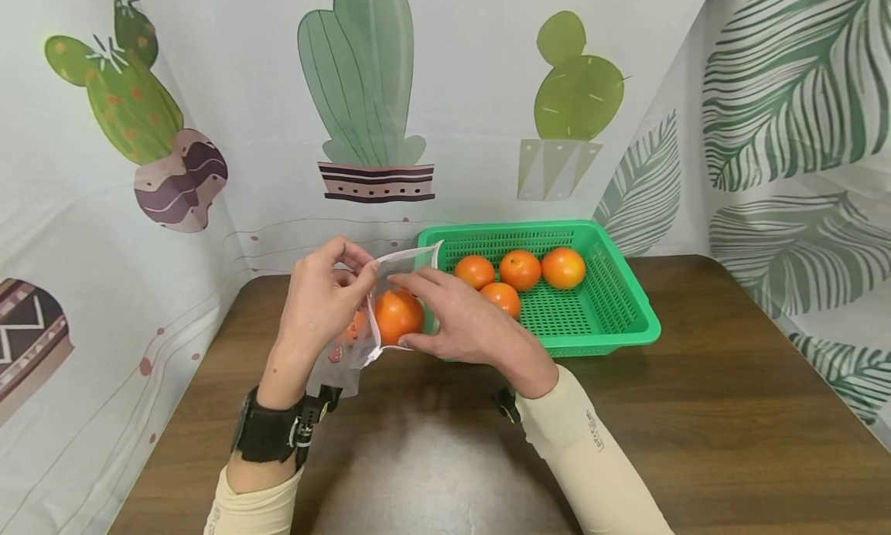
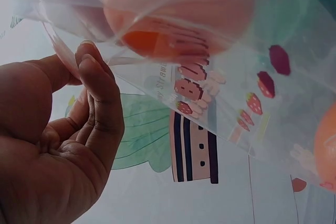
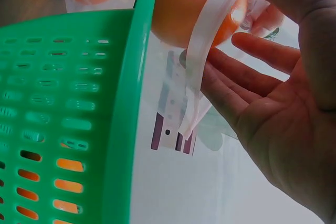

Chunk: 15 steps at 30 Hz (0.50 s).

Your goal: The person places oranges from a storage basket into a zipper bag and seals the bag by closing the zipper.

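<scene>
A clear zip bag (image 1: 344, 376) with printed strawberries and pink lettering is held up over the table, its mouth spread towards the right. My left hand (image 1: 323, 291) pinches the bag's rim between thumb and fingers. One orange (image 1: 400, 316) is at the bag's mouth, and a second orange (image 1: 353, 328) lies deeper inside, seen through the film. Around the mouth, my right hand (image 1: 462, 318) has its fingers loosely extended beside the nearer orange. In the right wrist view the fingers (image 3: 247, 74) look relaxed and touch the bag's pale rim; the thumb's tip is partly hidden.
A green plastic basket (image 1: 643, 318) stands behind and right of my right hand, with several oranges (image 1: 520, 270) towards its left and back. The brown wooden table (image 1: 731, 411) extends to both sides. A printed cactus cloth (image 1: 473, 94) hangs behind it.
</scene>
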### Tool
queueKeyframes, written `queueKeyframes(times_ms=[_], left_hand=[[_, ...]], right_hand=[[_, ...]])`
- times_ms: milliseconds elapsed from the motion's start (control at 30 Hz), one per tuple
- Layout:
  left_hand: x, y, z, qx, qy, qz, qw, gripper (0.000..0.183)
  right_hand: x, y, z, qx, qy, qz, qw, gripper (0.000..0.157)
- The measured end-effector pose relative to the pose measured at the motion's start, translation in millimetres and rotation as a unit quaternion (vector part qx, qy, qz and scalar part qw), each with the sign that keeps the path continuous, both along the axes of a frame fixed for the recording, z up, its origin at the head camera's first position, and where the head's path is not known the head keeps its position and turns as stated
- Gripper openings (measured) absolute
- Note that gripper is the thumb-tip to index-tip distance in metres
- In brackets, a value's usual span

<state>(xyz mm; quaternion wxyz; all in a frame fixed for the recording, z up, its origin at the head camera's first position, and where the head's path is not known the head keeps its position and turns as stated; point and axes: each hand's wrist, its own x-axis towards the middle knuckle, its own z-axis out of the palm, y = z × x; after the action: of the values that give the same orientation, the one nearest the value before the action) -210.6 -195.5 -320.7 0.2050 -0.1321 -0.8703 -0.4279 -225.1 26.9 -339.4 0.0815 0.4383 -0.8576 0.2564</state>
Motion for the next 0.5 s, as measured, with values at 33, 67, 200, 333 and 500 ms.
queueKeyframes(times_ms=[33,67,200,333,500], left_hand=[[-0.1,0,-0.1,0.000,0.000,0.001,1.0000,0.004],[0.0,0,0.0,0.000,0.001,0.002,1.0000,0.004],[1.0,-1,1.1,0.001,0.002,0.005,1.0000,0.005],[1.4,-1,2.4,0.002,0.006,0.006,1.0000,0.004],[1.2,-1,2.5,0.001,0.011,0.012,0.9999,0.004]], right_hand=[[-0.2,0,0.0,0.001,0.000,0.000,1.000,0.071],[-0.3,0,0.2,0.001,-0.002,0.000,1.000,0.071],[-1.3,1,1.1,-0.001,0.001,-0.007,1.000,0.069],[-3.2,5,3.0,-0.008,0.000,-0.016,1.000,0.065],[-7.2,15,4.7,-0.031,-0.004,-0.021,0.999,0.058]])
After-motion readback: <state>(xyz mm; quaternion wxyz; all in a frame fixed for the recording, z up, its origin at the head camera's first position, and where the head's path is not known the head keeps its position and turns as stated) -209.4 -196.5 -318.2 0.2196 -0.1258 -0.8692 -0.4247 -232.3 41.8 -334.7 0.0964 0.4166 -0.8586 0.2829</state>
